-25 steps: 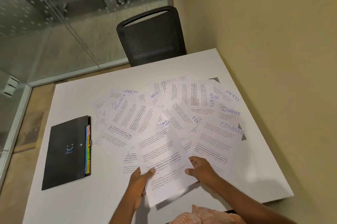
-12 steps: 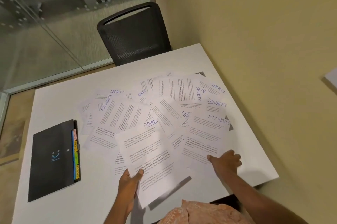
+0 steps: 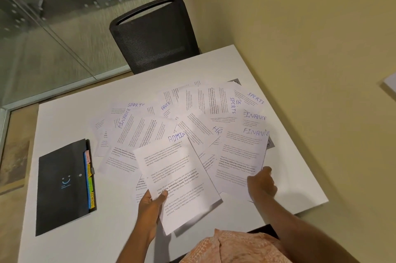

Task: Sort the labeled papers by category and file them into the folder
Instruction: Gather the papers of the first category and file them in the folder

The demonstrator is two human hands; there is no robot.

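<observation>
White printed sheets (image 3: 137, 134), each marked with a handwritten blue category word, lie fanned and overlapping on the pale surface (image 3: 64, 247) to the right of the black folder (image 3: 62, 185). The folder lies flat and closed, with its coloured index tabs (image 3: 90, 179) sticking out along the edge that faces the papers. Just right of the folder, the left hand (image 3: 150, 205) grasps the ADMIN sheet (image 3: 177, 177) by its lower left edge, thumb on top; the sheet's near end is raised off the surface and throws a shadow. Further right of the folder, the right hand (image 3: 261, 183) has its fingers curled at the lower right corner of a FINANCE sheet (image 3: 242, 162); whether it pinches the paper or only rests on it I cannot tell. An HR sheet (image 3: 205, 132) shows between those two, and a SPORTS sheet (image 3: 255, 97) lies at the spread's far right. Beyond the folder, across the surface, stands a black mesh chair (image 3: 156, 33).
</observation>
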